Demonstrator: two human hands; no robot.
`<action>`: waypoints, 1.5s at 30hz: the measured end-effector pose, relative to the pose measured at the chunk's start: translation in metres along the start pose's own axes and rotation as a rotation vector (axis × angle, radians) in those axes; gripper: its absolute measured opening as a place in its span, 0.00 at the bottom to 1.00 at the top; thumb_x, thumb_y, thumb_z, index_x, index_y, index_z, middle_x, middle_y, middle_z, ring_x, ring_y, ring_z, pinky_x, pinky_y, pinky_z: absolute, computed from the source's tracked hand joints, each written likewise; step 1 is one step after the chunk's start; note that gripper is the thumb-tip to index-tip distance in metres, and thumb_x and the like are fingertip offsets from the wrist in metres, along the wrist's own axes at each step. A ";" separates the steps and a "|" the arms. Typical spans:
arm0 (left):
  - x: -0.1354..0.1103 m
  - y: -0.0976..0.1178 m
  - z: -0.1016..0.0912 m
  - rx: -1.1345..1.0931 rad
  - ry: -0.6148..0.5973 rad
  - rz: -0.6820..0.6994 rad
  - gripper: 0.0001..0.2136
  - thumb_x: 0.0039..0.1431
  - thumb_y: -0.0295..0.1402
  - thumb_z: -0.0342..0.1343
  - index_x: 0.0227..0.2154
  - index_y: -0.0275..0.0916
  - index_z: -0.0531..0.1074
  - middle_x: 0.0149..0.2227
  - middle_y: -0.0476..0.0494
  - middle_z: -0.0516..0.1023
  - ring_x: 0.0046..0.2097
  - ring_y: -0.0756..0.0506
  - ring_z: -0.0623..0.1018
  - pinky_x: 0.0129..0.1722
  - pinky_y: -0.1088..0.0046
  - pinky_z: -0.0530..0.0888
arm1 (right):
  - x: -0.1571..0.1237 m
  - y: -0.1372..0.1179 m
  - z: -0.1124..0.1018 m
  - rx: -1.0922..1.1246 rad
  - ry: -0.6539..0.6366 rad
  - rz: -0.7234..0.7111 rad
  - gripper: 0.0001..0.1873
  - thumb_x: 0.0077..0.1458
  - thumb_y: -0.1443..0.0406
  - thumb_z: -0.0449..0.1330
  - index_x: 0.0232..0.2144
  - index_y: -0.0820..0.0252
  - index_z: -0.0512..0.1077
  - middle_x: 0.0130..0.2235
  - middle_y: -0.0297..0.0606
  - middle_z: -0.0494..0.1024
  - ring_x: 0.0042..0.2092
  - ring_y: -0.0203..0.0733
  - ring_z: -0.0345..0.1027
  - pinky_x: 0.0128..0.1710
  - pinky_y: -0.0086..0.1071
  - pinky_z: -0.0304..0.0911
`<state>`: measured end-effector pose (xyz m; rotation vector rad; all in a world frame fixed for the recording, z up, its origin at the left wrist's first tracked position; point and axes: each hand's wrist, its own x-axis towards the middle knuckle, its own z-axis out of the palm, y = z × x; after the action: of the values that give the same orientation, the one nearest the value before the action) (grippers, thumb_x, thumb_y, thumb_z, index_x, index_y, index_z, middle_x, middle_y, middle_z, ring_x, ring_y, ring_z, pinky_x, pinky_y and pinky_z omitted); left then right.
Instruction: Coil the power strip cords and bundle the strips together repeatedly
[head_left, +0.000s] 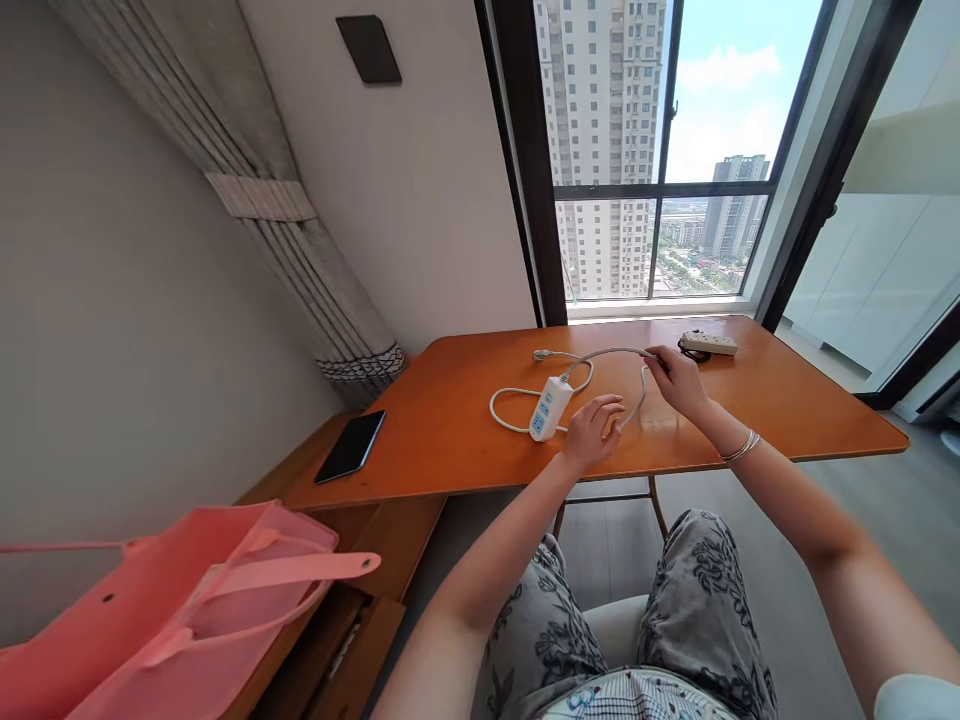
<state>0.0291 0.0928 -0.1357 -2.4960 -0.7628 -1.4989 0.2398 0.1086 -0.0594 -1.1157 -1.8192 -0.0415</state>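
Observation:
A white power strip (550, 408) with blue-tinted sockets lies tilted on the orange-brown table (442, 420), its pale cord (511, 391) looped around it. The cord's plug (541, 355) rests behind the strip. My right hand (675, 384) pinches a raised stretch of this cord above the table, and part of the cord hangs down from the fingers. Just right of the strip, my left hand (591, 432) hovers low over the table with fingers loosely curved and apart. The cord passes close to its fingertips; whether they touch it is hard to see.
A second, cream power strip (709, 343) with a black cord sits at the back right. On the left lies a dark tablet or phone (350, 446). A pink bag (217, 590) stands beside the table at lower left. The window (660, 190) is behind the table.

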 end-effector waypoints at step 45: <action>0.079 0.070 -0.114 -1.062 -0.087 -0.628 0.21 0.54 0.52 0.63 0.37 0.37 0.79 0.52 0.34 0.79 0.54 0.38 0.77 0.53 0.61 0.73 | -0.084 -0.058 -0.045 -0.177 -0.183 -0.202 0.21 0.67 0.58 0.48 0.51 0.55 0.77 0.31 0.39 0.77 0.28 0.37 0.67 0.27 0.30 0.56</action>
<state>0.0031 0.0193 -0.0013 -3.2158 -1.0091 -2.5439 0.2403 -0.0023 -0.0732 -1.0814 -2.1208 -0.2301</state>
